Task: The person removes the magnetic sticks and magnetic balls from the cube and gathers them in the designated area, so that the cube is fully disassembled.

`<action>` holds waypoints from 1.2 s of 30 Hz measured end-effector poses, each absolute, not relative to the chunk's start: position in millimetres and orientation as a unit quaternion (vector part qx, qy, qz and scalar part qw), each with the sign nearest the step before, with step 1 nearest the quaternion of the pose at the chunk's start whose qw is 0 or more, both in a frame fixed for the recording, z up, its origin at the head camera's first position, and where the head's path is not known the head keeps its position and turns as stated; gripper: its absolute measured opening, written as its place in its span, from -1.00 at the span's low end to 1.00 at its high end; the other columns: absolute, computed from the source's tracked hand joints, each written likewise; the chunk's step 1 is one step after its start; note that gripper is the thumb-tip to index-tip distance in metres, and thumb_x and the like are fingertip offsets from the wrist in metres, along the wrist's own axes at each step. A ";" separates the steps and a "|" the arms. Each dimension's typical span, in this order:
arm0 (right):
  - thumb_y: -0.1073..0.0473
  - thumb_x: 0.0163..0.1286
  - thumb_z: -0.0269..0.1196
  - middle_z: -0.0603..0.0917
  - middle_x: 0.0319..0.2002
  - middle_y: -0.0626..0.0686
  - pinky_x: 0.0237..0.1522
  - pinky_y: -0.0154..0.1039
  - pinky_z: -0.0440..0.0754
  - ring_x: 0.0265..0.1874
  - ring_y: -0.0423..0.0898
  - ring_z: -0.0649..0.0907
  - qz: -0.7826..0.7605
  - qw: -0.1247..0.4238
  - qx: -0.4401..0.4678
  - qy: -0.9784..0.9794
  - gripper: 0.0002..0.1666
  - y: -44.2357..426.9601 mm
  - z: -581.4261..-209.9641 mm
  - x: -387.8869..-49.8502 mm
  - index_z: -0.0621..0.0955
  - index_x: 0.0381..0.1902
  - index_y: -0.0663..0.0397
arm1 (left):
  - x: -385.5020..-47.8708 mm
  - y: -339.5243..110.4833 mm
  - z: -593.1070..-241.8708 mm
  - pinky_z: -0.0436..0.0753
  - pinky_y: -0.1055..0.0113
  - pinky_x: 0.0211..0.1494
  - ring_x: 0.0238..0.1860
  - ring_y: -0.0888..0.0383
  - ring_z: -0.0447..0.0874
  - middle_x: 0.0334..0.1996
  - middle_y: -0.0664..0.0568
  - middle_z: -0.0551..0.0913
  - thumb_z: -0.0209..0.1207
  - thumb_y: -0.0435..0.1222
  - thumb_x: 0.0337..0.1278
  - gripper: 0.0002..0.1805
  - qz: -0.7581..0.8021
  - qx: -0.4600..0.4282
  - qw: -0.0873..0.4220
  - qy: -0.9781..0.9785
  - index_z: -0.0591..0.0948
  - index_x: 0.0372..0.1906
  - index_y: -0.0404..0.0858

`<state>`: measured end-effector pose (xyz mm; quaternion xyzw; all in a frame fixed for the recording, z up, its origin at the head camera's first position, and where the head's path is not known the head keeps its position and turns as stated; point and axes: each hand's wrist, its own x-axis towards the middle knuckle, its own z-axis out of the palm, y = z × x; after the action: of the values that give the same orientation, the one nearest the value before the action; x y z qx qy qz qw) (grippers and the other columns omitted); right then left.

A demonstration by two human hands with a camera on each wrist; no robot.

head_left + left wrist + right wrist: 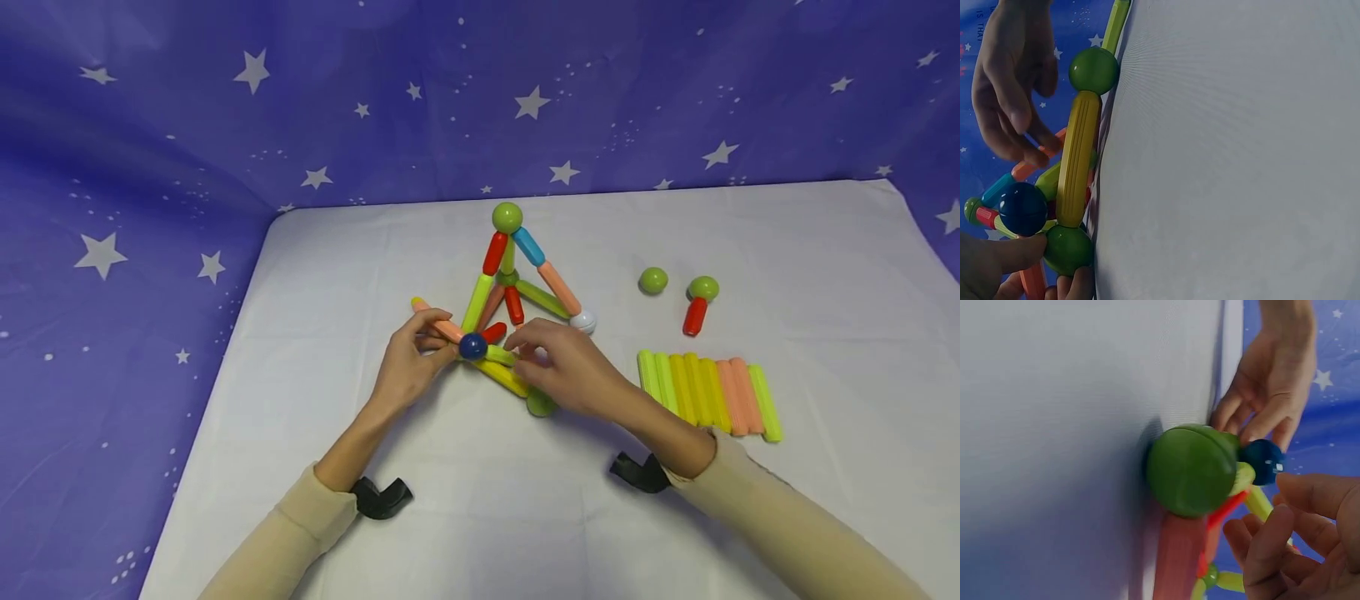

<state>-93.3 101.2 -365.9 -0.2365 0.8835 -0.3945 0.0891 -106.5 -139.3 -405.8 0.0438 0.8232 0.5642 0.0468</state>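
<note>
A magnetic stick-and-ball frame stands on the table, peaked by a green ball (507,217). My left hand (411,360) is at its near left corner; the left wrist view shows thumb and fingers gripping a green ball (1068,250) there. Just above that ball sits a dark blue ball (473,346), with an orange stick (448,330) and a lime stick (501,356) beside it. My right hand (564,367) hovers over the near side, its fingers loosely bent around nothing visible in the right wrist view. Below it a yellow stick (1079,159) runs to another green ball (1191,470).
Right of the frame lies a row of several lime, yellow and orange sticks (701,392). Behind them are a loose green ball (653,281) and a red stick (695,317) topped by a green ball. A starred purple cloth (450,92) hangs behind the white table (480,517).
</note>
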 end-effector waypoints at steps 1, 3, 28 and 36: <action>0.30 0.30 0.34 0.65 -0.27 -0.05 -0.25 -0.18 0.60 -0.31 -0.12 0.57 -0.394 0.089 -0.238 0.883 -0.74 97.4 -367.9 -96.8 0.69 -0.04 0.12 | -106.7 -139.0 -406.2 0.61 0.17 -0.03 -0.11 -0.09 0.65 -0.11 -0.20 0.56 0.34 -0.49 0.10 -0.49 0.565 0.044 0.047 0.823 0.52 0.19 -0.37; 0.31 0.28 0.35 0.63 -0.30 -0.06 -0.31 -0.21 0.55 -0.36 -0.11 0.53 -0.393 0.089 -0.239 0.884 -0.72 91.2 -372.0 -101.8 0.70 -0.03 0.12 | -106.9 -138.5 -406.7 0.61 0.17 -0.02 -0.11 -0.09 0.65 -0.11 -0.20 0.56 0.35 -0.48 0.10 -0.49 0.566 0.045 0.048 0.822 0.52 0.19 -0.37; 0.32 0.32 0.32 0.58 -0.37 -0.06 -0.32 -0.20 0.54 -0.39 -0.11 0.53 -0.415 0.074 -0.241 0.874 -0.75 83.9 -377.1 -116.2 0.71 -0.04 0.08 | -107.3 -140.2 -406.7 0.59 0.18 -0.06 -0.14 -0.05 0.66 -0.13 -0.18 0.57 0.37 -0.45 0.10 -0.48 0.563 0.038 0.054 0.824 0.53 0.20 -0.35; 0.33 0.29 0.36 0.70 -0.20 0.01 -0.15 -0.06 0.61 -0.23 -0.05 0.63 -0.438 0.036 -0.189 0.878 -0.70 130.3 -353.6 -106.7 0.69 -0.01 0.14 | -107.1 -139.9 -405.5 0.60 0.20 -0.05 -0.13 -0.05 0.65 -0.12 -0.18 0.56 0.36 -0.46 0.10 -0.47 0.567 0.034 0.057 0.821 0.52 0.21 -0.36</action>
<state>-106.7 130.3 -353.6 -0.1887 0.8784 -0.4377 0.0360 -107.1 -139.9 -405.5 0.0344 0.8212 0.5667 0.0572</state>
